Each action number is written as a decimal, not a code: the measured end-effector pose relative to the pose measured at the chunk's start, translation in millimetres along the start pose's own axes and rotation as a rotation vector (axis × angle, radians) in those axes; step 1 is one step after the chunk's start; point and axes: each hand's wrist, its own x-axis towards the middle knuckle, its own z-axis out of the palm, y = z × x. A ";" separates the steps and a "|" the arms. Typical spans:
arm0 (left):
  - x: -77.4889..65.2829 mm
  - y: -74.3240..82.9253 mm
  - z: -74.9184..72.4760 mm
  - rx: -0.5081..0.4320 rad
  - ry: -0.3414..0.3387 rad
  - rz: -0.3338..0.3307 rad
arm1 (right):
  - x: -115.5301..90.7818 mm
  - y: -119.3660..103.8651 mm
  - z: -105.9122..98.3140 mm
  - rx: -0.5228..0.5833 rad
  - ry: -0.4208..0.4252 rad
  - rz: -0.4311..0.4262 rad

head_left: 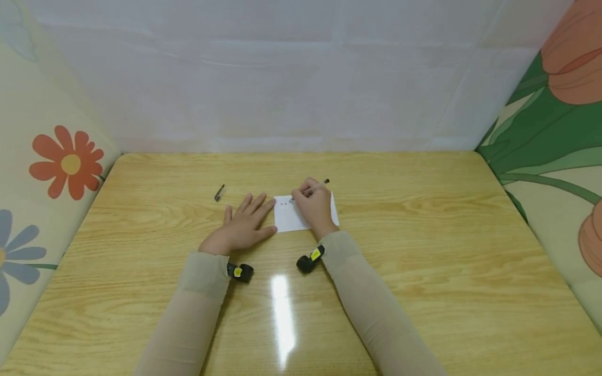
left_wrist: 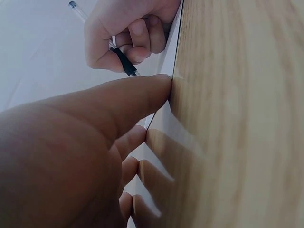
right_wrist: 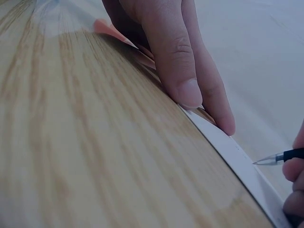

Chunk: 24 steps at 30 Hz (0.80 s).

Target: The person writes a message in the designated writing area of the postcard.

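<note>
A small white sheet of paper (head_left: 289,222) lies on the table, with a few small dark marks near its upper left. My right hand (head_left: 314,204) rests over its right part and pinches a pen (head_left: 320,185) with a clear barrel and black grip. In the right wrist view the tip of the pen (right_wrist: 270,160) points down at the paper (right_wrist: 232,149). My left hand (head_left: 244,224) lies spread on the table, its thumb and index fingertips at the paper's left edge. The left wrist view shows the thumb (left_wrist: 142,95) straight at that edge.
A black-and-clear pen cap (head_left: 219,192) lies on the wooden table (head_left: 423,250), beyond the left hand. A white sheet (head_left: 301,94) hangs behind the table, and flowered panels (head_left: 66,162) stand at both sides. Each wrist wears a small black camera (head_left: 241,272).
</note>
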 end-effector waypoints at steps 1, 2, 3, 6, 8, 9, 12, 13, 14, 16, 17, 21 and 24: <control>0.1 0.0 0.1 0.000 0.000 0.000 | -0.1 0.0 -0.1 0.001 -0.001 0.002; 0.2 -0.1 0.1 -0.001 0.000 0.001 | -0.2 0.1 -0.2 0.001 -0.002 0.003; 0.3 -0.1 0.1 -0.001 0.000 0.001 | -0.3 0.1 -0.3 0.002 -0.004 0.006; 0.5 -0.3 0.2 0.000 0.000 0.000 | -0.2 0.4 -0.3 0.003 -0.007 0.008; 0.7 -0.4 0.3 0.003 -0.001 0.001 | -0.2 0.6 -0.1 0.000 -0.008 0.009; 0.7 -0.4 0.4 0.005 -0.001 0.001 | -0.1 0.8 0.0 -0.001 -0.009 0.010; 0.9 -0.5 0.5 0.009 -0.002 0.001 | 0.0 1.6 0.4 -0.003 -0.010 0.011; 0.9 -0.4 0.5 0.008 -0.002 0.002 | 0.0 1.6 0.4 -0.001 -0.012 0.012; 0.9 -0.3 0.4 0.005 -0.002 0.002 | 0.0 1.6 0.2 0.003 -0.012 0.012; 0.8 0.0 0.3 0.004 -0.001 0.003 | -0.1 1.4 -0.1 0.009 -0.015 0.012; 0.7 0.2 0.2 0.001 -0.001 0.003 | -0.2 1.2 -0.3 0.009 -0.017 0.011; 0.5 0.6 -0.3 -0.003 -0.002 0.003 | -0.4 0.5 -1.1 0.013 -0.019 0.011; 0.5 0.8 -0.6 -0.007 -0.003 0.002 | -0.3 0.4 -1.0 0.017 -0.016 0.008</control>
